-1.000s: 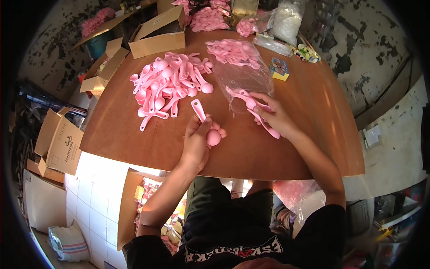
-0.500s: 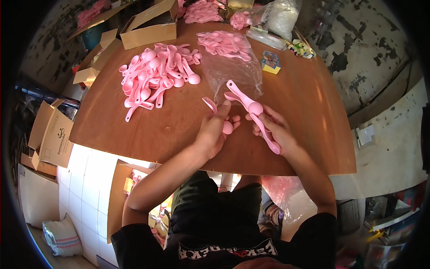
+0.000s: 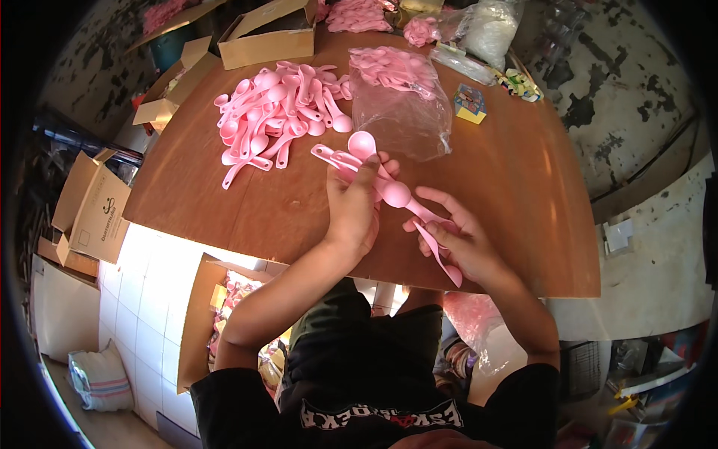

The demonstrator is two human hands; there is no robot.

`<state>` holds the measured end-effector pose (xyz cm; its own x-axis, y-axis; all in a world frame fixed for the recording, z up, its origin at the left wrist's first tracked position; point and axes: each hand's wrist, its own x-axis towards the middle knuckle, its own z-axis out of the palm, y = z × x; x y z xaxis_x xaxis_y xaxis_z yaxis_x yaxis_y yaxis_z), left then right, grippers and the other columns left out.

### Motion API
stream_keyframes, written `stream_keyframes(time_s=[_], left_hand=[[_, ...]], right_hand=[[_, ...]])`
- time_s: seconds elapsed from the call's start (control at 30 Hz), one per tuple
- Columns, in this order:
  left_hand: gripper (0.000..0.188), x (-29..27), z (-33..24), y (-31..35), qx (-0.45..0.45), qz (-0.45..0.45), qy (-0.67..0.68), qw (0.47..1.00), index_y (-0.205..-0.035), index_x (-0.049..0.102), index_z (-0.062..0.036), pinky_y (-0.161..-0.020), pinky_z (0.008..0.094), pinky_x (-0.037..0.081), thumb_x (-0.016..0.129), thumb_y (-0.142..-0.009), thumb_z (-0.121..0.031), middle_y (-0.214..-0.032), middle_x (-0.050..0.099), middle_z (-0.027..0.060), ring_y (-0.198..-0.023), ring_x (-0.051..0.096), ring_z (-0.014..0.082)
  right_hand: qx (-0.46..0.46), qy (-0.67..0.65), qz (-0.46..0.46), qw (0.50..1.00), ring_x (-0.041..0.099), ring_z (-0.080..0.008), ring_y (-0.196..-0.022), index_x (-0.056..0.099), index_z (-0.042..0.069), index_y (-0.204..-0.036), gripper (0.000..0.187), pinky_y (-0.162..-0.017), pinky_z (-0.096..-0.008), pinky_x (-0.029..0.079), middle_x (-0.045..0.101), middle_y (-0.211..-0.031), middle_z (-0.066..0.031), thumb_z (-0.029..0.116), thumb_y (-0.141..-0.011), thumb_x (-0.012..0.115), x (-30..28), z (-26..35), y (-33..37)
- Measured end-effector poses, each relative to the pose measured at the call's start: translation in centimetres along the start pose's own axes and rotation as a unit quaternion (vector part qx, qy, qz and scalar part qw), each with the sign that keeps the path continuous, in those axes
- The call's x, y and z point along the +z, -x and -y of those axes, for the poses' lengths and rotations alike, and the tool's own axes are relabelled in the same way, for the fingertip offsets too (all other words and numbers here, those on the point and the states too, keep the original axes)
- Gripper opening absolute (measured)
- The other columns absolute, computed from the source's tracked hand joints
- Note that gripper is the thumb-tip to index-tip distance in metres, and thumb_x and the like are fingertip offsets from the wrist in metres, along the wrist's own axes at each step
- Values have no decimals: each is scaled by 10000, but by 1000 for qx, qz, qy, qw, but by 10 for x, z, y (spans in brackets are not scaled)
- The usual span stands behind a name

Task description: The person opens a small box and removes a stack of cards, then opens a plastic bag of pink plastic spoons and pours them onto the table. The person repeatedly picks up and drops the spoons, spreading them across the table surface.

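My left hand [image 3: 354,206] is closed round several pink plastic spoons [image 3: 362,145], whose bowls and holed handles stick out past the thumb. My right hand [image 3: 465,241] grips more pink spoons [image 3: 452,274]; one bowl hangs below its fingers. Between the two hands the spoons cross and touch, with a round bowl [image 3: 396,194] at the middle. How many each hand holds cannot be made out. Left of the hands lies a loose heap of pink spoons [image 3: 280,112]. Beyond them is a clear plastic bag [image 3: 404,123] with pink spoons in its far end.
A small blue and yellow box [image 3: 470,103] stands right of the bag. Open cardboard boxes [image 3: 269,49] and clear plastic packs [image 3: 464,63] line the far edge of the brown table [image 3: 523,209]. An open carton [image 3: 196,329] stands below the near edge, by my left arm.
My hands have come together, and the spoons in them now cross. The left hand's spoons have turned, with a bowl pointing away from me. The view has shifted slightly.
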<state>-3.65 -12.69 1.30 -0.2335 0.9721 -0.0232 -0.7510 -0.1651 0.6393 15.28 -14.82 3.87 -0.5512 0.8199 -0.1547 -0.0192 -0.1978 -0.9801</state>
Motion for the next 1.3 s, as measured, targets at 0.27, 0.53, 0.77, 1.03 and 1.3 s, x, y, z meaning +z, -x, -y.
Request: stream_keyframes(time_s=[0.27,0.53,0.77,1.03,1.3], left_hand=[[232,-32,-28,14,-113,33,-17,993,-1185,533,-12,-801,345,596,619,-975,-61,-1061,667,106,-911,692,191],[364,-60,-77,36,-105,183,-181,961,-1246,438,-60,-778,323,557,661,-958,-57,-1046,651,91,-869,675,156],[395,-71,-189,-72,236,51,-517,821,-1220,445,-9,-681,356,557,686,-915,-75,-985,681,171,-804,706,247],[363,-87,-198,-216,267,-37,-793,546,-1131,491,-21,-842,577,509,643,-814,-111,-1000,662,336,-957,645,513],[647,-109,-190,-214,141,-13,-840,524,-1342,497,-38,-980,511,491,574,-900,-503,-1260,607,290,-1167,609,451]], right_hand=[[2,-12,50,999,572,-113,-768,434,69,-1453,443,-670,-222,480,653,-1053,-129,98,-1026,545,-8,20,-17],[-63,-80,52,994,590,-122,-762,534,50,-1351,339,-644,-228,480,646,-1047,-103,130,-1022,557,1,39,-51],[-169,30,5,985,610,-151,-874,584,10,-1304,319,-783,-292,512,642,-1089,-96,112,-1006,530,71,102,-189],[-107,544,-224,802,699,-318,-973,708,-18,-1065,285,-834,-401,538,718,-1035,-229,148,-849,623,78,72,-379],[-163,540,-54,824,716,-294,-849,703,-18,-1081,359,-752,-404,553,734,-1014,-182,261,-865,637,77,111,-313]])
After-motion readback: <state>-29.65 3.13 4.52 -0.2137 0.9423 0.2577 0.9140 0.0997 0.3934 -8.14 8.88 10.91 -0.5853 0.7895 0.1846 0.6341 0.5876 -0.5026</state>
